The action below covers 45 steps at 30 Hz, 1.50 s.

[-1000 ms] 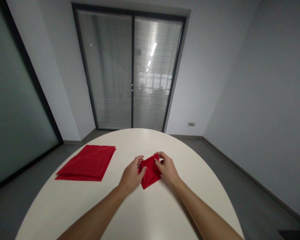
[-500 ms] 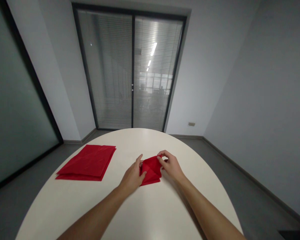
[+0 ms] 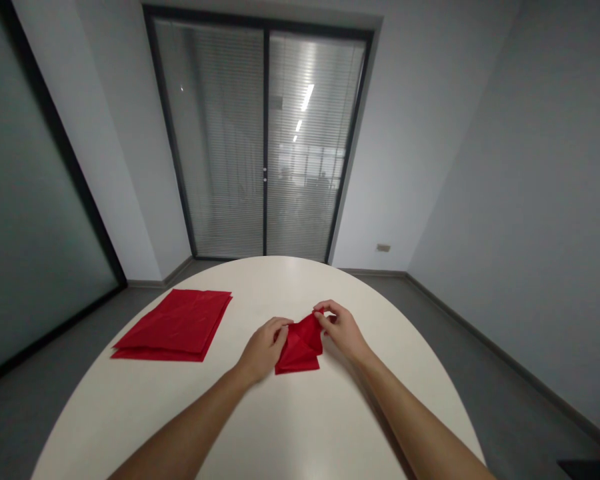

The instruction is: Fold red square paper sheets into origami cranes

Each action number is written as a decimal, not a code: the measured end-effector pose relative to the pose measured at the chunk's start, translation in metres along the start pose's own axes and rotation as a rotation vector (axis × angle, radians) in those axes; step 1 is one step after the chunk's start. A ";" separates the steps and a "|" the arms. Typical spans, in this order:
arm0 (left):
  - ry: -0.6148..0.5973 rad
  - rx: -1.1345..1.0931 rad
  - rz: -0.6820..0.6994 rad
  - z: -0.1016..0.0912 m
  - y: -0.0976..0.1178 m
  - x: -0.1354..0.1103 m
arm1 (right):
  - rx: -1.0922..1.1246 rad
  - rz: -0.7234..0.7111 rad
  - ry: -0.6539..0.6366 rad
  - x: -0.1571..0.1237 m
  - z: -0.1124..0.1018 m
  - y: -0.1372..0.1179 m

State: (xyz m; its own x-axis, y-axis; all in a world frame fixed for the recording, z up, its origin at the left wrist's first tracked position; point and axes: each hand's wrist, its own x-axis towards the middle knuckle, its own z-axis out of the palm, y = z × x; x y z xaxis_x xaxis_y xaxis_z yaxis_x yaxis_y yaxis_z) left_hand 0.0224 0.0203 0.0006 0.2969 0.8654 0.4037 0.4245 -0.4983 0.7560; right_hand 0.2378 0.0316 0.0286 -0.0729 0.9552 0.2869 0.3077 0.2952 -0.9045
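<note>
From where I stand, the folded red piece (image 3: 297, 351) is near the middle of the white round surface (image 3: 290, 427), creased, its upper right corner raised. The left hand (image 3: 263, 350) grips its left edge between thumb and fingers; the right hand (image 3: 346, 333) pinches that raised corner with thumb and fingertips. Well to the left, larger red sheets (image 3: 175, 323) lie stacked flat. Beyond the surface I see a dark-framed window (image 3: 300, 220) with blinds and, low on the wall, an outlet (image 3: 383, 247).

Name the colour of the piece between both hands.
Red: the folded piece shows best in the head view.
</note>
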 end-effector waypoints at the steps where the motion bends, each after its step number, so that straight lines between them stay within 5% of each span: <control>1: -0.006 0.002 0.000 0.000 0.000 0.000 | 0.019 0.002 0.000 0.000 0.000 0.001; 8: 0.102 0.054 -0.028 0.004 0.000 -0.002 | 0.165 0.022 -0.109 -0.001 0.001 0.005; 11: 0.144 0.089 0.061 -0.004 0.009 -0.005 | 0.189 0.036 -0.152 -0.001 0.000 0.007; 16: -0.110 0.265 0.403 -0.022 0.024 -0.012 | 0.207 -0.010 -0.155 -0.001 -0.002 0.010; 19: -0.198 0.349 0.483 -0.023 0.022 -0.013 | 0.220 -0.080 -0.124 0.000 -0.005 0.009; 24: -0.100 0.386 0.406 -0.018 0.010 -0.009 | 0.091 -0.138 -0.119 0.000 -0.015 0.005; 28: -0.051 0.367 0.279 -0.018 -0.002 -0.006 | -0.130 -0.182 -0.234 -0.002 -0.026 -0.002; 37: -0.106 0.261 0.111 -0.015 -0.022 -0.003 | -0.428 -0.377 -0.406 -0.008 -0.037 -0.011; 45: -0.100 0.349 0.055 -0.016 -0.016 -0.003 | -0.600 -0.473 -0.404 -0.007 -0.046 -0.014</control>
State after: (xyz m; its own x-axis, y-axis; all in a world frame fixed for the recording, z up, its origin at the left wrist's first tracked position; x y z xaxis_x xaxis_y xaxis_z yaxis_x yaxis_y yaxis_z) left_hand 0.0007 0.0265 -0.0047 0.4019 0.8360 0.3736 0.6670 -0.5468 0.5061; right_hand 0.2779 0.0194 0.0541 -0.6162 0.7036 0.3538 0.6009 0.7105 -0.3662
